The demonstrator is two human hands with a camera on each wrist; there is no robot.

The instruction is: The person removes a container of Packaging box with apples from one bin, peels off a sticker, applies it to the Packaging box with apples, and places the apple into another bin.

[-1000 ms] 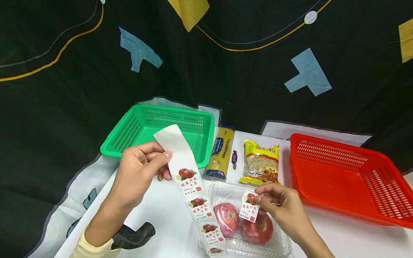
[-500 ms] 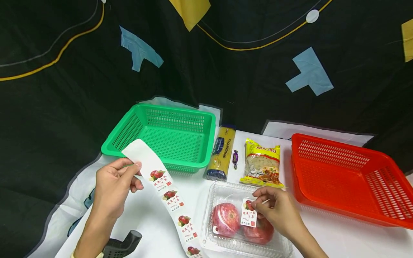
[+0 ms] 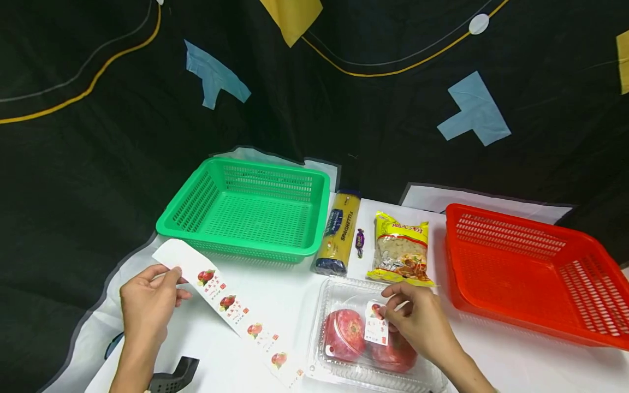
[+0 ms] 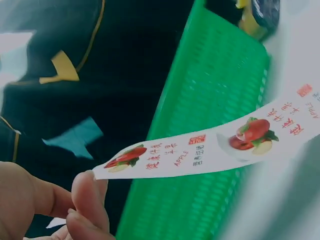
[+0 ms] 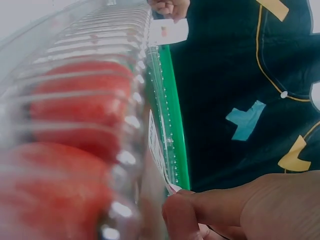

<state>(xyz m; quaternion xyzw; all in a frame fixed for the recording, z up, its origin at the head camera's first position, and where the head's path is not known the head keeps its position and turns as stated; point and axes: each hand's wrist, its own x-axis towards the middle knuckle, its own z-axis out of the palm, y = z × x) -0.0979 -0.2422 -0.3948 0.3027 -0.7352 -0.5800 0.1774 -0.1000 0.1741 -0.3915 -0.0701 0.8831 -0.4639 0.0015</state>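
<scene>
Black cloth backdrop (image 3: 344,125) behind white table (image 3: 201,338). Backdrop markings: light-blue angular patches (image 3: 479,112), yellow patches (image 3: 295,19), curved yellow lines (image 3: 368,75). Tabletop brightly lit.

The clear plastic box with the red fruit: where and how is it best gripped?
The box is probably best held by its left and right walls, one hand from each side: it lies flat and is broad, so opposite grips should balance it. The yellow bag sits close beyond its far side, and the right hand holds a label over its lid.
</scene>
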